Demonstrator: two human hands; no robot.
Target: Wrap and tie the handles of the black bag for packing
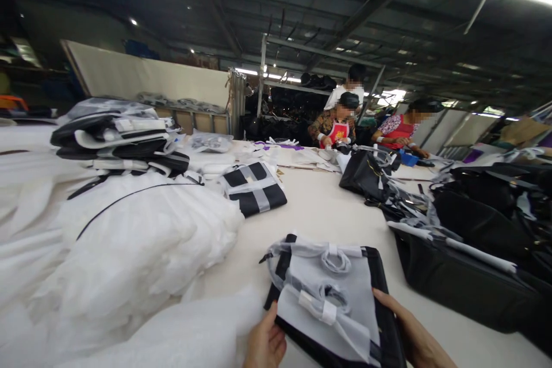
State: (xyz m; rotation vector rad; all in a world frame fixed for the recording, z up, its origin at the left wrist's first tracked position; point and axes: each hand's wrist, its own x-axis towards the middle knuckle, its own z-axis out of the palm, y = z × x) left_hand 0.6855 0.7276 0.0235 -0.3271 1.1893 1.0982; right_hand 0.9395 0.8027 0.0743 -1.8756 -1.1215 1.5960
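A black bag (382, 276) lies in front of me, low in the view, with pale wrapping sheet and wrapped straps bundled on its upper face. My left hand (266, 338) grips its left edge, thumb on top and fingers curled beneath. On the opposite side, my right hand (411, 328) holds the right edge with the thumb over it; its other fingers are hidden under the bag. Beyond it on the table rests another flat black bag (254, 202) crossed by pale wrapping bands.
Large soft white foam sheets (150, 236) fill the left side, with stacked wrapped black bags (121, 144) behind. Many black bags (474, 264) crowd the right of the white table (319, 201). Across it, people in red aprons (338, 135) work, with another person behind them.
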